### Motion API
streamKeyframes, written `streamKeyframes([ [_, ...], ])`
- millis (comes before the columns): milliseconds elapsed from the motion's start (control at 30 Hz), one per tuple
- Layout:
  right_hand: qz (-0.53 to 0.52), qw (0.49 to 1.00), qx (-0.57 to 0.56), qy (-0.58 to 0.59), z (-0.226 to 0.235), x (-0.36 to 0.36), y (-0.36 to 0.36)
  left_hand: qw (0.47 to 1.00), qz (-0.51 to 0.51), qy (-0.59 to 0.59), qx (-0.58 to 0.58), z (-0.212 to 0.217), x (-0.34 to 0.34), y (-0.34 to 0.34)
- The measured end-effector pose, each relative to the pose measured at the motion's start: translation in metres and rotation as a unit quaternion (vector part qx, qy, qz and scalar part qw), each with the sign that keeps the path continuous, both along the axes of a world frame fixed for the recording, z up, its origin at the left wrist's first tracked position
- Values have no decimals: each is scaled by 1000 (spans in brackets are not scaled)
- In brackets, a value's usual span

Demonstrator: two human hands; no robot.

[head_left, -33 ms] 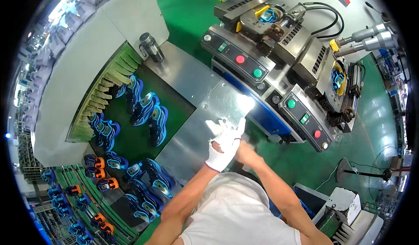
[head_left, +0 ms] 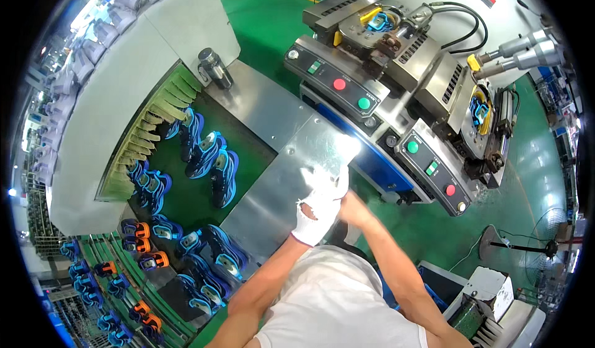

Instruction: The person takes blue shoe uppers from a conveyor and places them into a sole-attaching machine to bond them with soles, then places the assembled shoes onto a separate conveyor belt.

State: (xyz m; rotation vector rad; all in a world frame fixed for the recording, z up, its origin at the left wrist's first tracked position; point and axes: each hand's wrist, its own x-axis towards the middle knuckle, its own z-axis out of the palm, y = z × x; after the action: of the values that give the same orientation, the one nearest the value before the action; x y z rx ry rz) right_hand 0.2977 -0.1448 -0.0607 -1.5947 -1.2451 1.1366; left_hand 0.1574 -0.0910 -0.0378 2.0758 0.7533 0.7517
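Observation:
My left hand (head_left: 318, 208) wears a white knit glove with an opening on the back that bares some skin. Its fingers are stretched and apart over the metal tabletop (head_left: 263, 202), partly washed out by glare, and nothing shows in them. Close against the glove's right side is my bare right hand (head_left: 351, 209). The glove hides its fingers, so whether it grips the glove cannot be made out. Left of the table, several dark sports shoes with bright blue soles (head_left: 224, 177) lie on a green conveyor belt (head_left: 251, 153).
A steel flask (head_left: 214, 69) stands at the table's far end. To the right is a press machine (head_left: 384, 100) with buttons and blue shoe parts (head_left: 379, 21) in its stations. Green bristle strips (head_left: 139, 131) edge the conveyor opening. A rack (head_left: 102, 249) holds orange and blue shoes.
My right hand has shifted slightly up along the glove. A pale patch below it has gone from sight. My left hand stays in nearly the same place.

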Motion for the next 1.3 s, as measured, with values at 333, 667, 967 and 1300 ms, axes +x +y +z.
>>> streamKeyframes([
  [333,-126,787,-14,604,12,6,-20,993,30,80,79,-9,24,-88],
  [667,-82,747,1,660,13,16,-27,995,55,73,27,-1,32,-115],
  [967,-140,616,33,775,-60,-21,3,996,66,23,-50,-2,8,-118],
  [1300,-117,742,-19,660,-51,-96,90,989,80,-63,-111,-6,-69,-50],
])
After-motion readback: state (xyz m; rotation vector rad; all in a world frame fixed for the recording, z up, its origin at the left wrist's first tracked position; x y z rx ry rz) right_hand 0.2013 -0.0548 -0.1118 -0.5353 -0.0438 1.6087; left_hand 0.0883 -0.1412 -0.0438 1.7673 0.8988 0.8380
